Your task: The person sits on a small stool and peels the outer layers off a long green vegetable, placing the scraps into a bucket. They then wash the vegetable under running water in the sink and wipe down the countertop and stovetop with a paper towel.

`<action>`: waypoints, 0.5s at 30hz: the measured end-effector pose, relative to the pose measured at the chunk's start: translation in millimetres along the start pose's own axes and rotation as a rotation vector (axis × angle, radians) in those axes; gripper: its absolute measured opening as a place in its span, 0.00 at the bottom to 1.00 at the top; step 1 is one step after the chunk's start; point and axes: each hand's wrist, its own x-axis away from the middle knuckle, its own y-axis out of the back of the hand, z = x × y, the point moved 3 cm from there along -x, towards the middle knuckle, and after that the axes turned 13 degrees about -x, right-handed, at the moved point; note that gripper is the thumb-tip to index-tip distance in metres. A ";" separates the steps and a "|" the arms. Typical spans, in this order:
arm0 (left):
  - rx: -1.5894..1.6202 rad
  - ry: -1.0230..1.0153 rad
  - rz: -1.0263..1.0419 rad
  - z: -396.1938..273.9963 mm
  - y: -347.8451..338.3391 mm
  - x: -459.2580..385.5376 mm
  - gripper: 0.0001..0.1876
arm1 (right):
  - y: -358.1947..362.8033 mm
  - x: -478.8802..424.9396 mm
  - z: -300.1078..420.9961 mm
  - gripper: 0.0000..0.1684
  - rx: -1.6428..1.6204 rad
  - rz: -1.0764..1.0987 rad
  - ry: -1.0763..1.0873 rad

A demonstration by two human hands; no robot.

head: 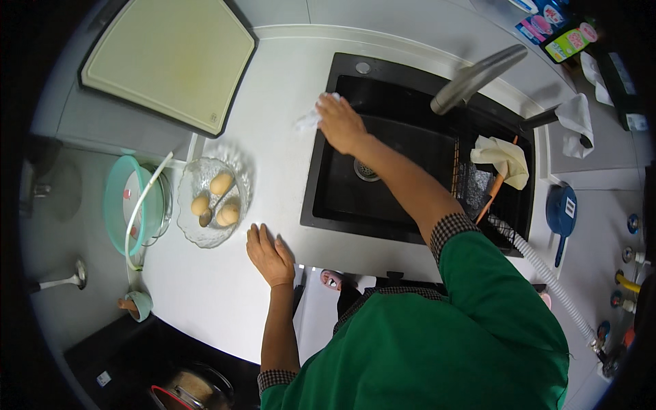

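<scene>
My right hand [339,123] presses a crumpled white cloth or tissue [308,120] against the left rim of the black sink [319,169]. Part of the cloth is hidden under my fingers and part lies on the white countertop [277,169]. My left hand [269,254] rests flat near the counter's front edge, fingers slightly apart, holding nothing. Just up and left of it stands a clear scalloped glass bowl [192,233]. Several brown eggs [221,183] and a metal spoon [205,218] lie in the bowl.
A cutting board [169,61] leans at the back left. The faucet [476,77] reaches over the sink, with a black rack [517,205] at its right. A green basin [115,205] stands by the left wall; below is a lidded pot [192,387]. Bottles [566,45] stand at upper right.
</scene>
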 end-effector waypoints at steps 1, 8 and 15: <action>-0.006 0.005 0.010 -0.8 -0.6 -1.6 0.22 | 3.6 -13.0 -9.4 0.23 -0.016 -0.050 -0.023; -0.031 0.046 0.044 0.9 -5.3 -2.4 0.22 | -2.9 52.1 61.9 0.24 -0.499 0.224 0.021; -0.069 0.071 0.106 -1.7 -9.5 -4.7 0.22 | -14.8 62.7 56.7 0.19 -0.574 0.264 0.448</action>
